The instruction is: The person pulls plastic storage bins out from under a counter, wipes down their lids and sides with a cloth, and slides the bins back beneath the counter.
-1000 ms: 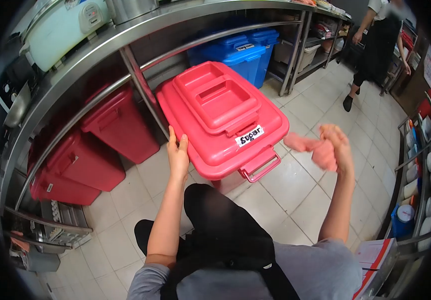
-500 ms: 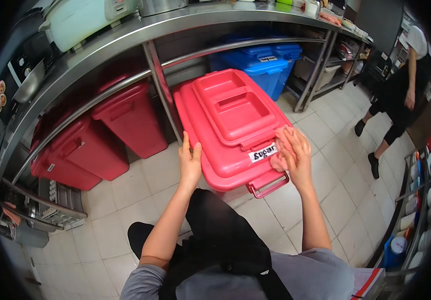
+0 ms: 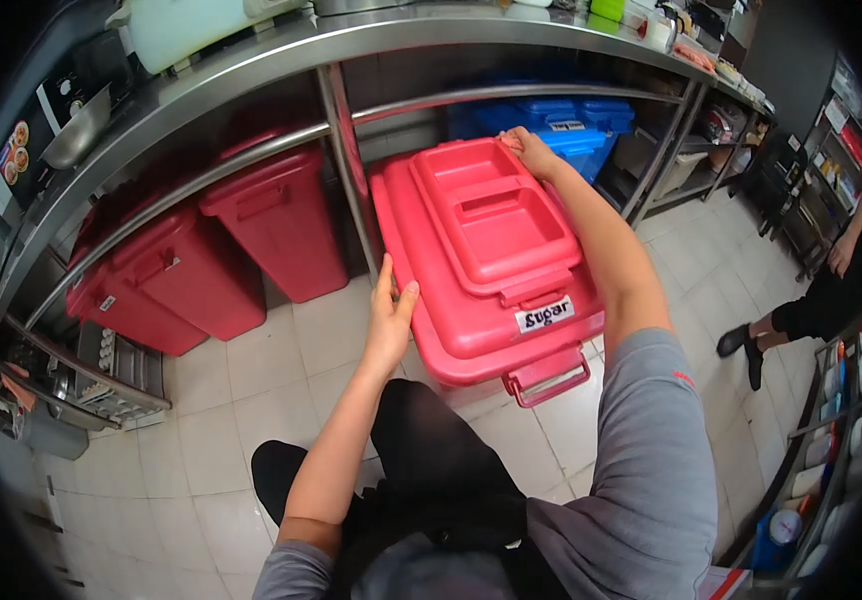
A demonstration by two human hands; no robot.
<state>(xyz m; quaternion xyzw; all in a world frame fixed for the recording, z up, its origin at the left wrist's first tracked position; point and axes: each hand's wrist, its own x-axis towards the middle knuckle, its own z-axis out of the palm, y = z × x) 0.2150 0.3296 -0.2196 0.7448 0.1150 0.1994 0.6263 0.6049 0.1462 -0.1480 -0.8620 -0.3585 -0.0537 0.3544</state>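
A red lidded bin [image 3: 451,330] with a white "Sugar" label [image 3: 545,314] stands in front of me, its handle toward me. My left hand [image 3: 391,318] rests against the left edge of its lid, fingers apart. At the far right corner of the lid, my right hand [image 3: 529,153] is closed on a pink cloth [image 3: 511,143], which is mostly hidden by the fingers. The smaller hatch [image 3: 506,236] on top of the lid is closed.
Red bins [image 3: 286,220] stand under the steel counter [image 3: 471,30] at left. Blue bins [image 3: 573,140] are behind the sugar bin. A person in dark clothes [image 3: 831,300] is at the right, near a shelf with dishes [image 3: 819,450].
My right hand has moved with the cloth from beside the bin, past the label, to the lid's far corner. The other person appears further right. My left hand stays at the lid's edge.
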